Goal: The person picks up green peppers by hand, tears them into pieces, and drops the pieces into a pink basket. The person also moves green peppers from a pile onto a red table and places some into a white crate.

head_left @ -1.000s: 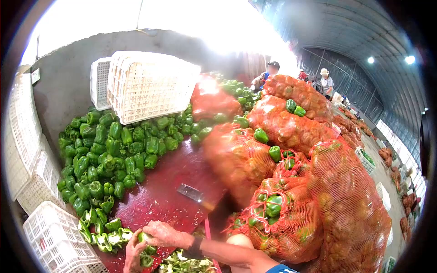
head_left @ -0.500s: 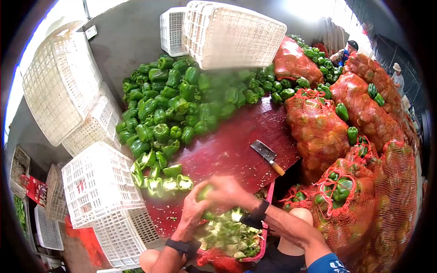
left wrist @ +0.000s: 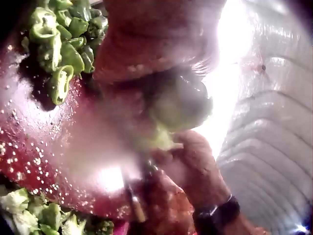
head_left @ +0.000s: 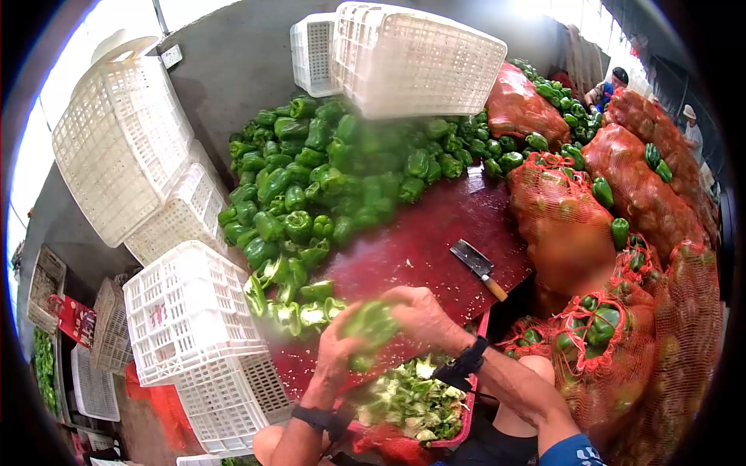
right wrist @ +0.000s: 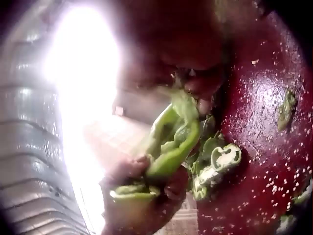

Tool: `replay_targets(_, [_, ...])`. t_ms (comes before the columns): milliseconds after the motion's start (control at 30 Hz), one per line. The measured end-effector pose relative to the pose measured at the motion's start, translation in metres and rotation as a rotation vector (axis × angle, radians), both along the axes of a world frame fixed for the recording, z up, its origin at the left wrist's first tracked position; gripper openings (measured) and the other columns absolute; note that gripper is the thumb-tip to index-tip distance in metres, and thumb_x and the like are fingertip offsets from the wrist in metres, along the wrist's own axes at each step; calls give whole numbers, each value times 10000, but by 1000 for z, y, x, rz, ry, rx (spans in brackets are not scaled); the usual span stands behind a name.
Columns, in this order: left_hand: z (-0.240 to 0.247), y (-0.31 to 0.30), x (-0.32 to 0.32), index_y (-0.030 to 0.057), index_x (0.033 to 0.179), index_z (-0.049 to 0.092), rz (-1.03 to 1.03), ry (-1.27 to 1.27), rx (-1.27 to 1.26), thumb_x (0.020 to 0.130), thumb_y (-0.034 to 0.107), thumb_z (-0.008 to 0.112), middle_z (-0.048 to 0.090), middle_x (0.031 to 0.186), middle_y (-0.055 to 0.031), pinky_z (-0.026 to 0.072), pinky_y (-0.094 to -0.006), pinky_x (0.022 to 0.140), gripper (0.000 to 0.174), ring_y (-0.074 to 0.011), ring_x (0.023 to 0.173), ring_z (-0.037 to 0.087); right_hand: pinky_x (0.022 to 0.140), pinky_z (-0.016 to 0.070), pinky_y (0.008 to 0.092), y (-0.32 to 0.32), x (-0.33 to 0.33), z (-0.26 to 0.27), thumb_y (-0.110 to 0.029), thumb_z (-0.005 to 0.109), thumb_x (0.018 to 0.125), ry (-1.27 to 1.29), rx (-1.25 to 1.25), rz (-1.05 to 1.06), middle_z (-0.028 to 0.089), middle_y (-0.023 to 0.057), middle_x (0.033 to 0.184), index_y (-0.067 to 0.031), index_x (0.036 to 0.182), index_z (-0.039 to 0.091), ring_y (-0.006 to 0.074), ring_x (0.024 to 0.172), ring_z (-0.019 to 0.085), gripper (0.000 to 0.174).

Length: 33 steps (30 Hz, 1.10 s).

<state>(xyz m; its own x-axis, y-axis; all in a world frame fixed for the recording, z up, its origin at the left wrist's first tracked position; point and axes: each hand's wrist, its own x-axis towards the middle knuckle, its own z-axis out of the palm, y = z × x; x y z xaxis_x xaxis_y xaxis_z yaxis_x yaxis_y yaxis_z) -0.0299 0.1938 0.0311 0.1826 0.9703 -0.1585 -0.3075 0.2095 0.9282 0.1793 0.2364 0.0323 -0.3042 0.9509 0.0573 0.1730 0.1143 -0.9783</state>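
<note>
Between my two hands in the head view is a split green bell pepper (head_left: pixel 374 322), blurred. My left hand (head_left: pixel 334 349) holds it from the left; in the right wrist view the opened pepper (right wrist: pixel 173 139) shows its hollow inside and ribs, with another piece of green pepper (right wrist: pixel 134 193) lower in the same hand. My right hand (head_left: pixel 427 317) pinches the pepper's other end, at a pale inner part (left wrist: pixel 164 139) seen in the left wrist view. Cut pepper pieces (head_left: pixel 315 314) lie on the red board (head_left: pixel 412 241) just beyond my left hand.
A heap of whole peppers (head_left: pixel 287 182) covers the board's far left. A cleaver (head_left: pixel 475 264) lies at right. Below my hands, a pink tub (head_left: pixel 468 415) holds pale pepper scraps. White crates (head_left: pixel 186 311) stand at left, red mesh sacks (head_left: pixel 559 217) at right.
The head view has swung left and down. My hands have drawn slightly apart, and the pepper, mostly covered by fingers before, now shows opened between them.
</note>
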Motion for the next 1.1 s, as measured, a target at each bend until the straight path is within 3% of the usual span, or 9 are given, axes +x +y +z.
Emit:
replay_targets(233, [-20,3,-20,-25,1274,544,-2,98,124,702,-25,598,685,1045,-156,603,-362,706,574,-259,817,698,710,559,270,1,4,27,-57,536,891,309,-339,33,703,62,980,17,1150,671,125,840,666,302])
replay_targets(300, [-22,1,-25,-8,1223,583,-13,104,160,698,-13,623,689,1046,-146,602,-349,739,527,-252,845,699,646,570,231,15,8,2,-44,590,938,-187,785,88,696,93,944,13,1130,673,131,790,685,216])
replay_targets(367, [25,-3,-16,30,1113,697,20,-233,-109,696,26,691,700,1031,-115,589,-313,800,417,-216,924,697,663,582,259,2,8,16,-47,677,893,563,-513,29,701,90,965,-8,1000,692,151,824,693,115])
replay_targets(400, [17,-2,-16,8,1154,640,17,-189,-100,692,2,637,700,1020,-118,590,-325,758,462,-220,871,695,699,592,291,4,9,13,-63,740,838,611,-580,24,705,98,953,-21,881,681,181,840,697,83])
replay_targets(600, [11,8,-36,23,1152,584,217,-53,-71,703,-64,571,702,1007,-121,589,-300,599,457,-209,756,694,664,584,295,-5,11,32,-93,650,850,59,-10,288,704,106,888,-6,942,701,181,767,698,136])
replay_targets(667, [13,13,-41,11,1178,561,300,-89,-54,715,-75,578,700,1009,-144,583,-296,565,471,-221,729,697,784,601,323,-4,14,42,-160,711,827,-212,-335,495,717,50,1056,-86,907,739,208,904,700,112])
replay_targets(833, [22,15,-43,-21,1201,541,388,-155,6,733,-68,604,695,1000,-162,583,-308,581,475,-223,714,692,878,562,409,-58,-12,-76,-255,613,851,-836,210,583,695,158,1016,-49,1009,720,276,1003,652,281])
replay_targets(967, [20,16,-36,-20,1191,552,360,-115,-8,733,-53,614,692,980,-137,588,-308,615,463,-209,700,688,1013,509,473,-132,-30,-155,-169,579,902,-700,770,634,560,276,1344,-6,1234,586,393,1257,557,369])
replay_targets(1100, [11,17,-34,-14,1179,568,302,-12,-4,732,-37,627,690,973,-110,590,-305,645,452,-196,732,689,1007,462,468,-138,-19,-155,-75,596,880,-876,397,713,523,243,1293,-34,1267,546,356,1189,525,391])
